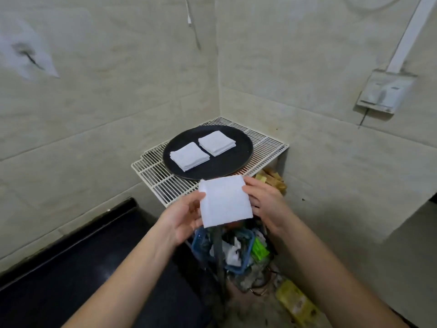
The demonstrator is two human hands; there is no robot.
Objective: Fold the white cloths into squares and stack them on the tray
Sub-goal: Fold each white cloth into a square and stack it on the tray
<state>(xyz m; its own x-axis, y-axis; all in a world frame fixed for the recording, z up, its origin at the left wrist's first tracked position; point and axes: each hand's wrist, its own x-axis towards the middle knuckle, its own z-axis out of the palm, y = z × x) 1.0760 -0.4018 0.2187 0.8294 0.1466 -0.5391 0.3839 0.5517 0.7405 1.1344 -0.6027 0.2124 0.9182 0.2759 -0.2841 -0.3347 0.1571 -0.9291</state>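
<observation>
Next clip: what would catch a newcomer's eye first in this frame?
A square-folded white cloth is held up mid-frame, with the left hand and right hand gripping its side edges. Behind it, a round black tray sits on a white wire rack in the tiled corner. The tray carries a nearer stack and a farther stack of folded cloths, side by side.
</observation>
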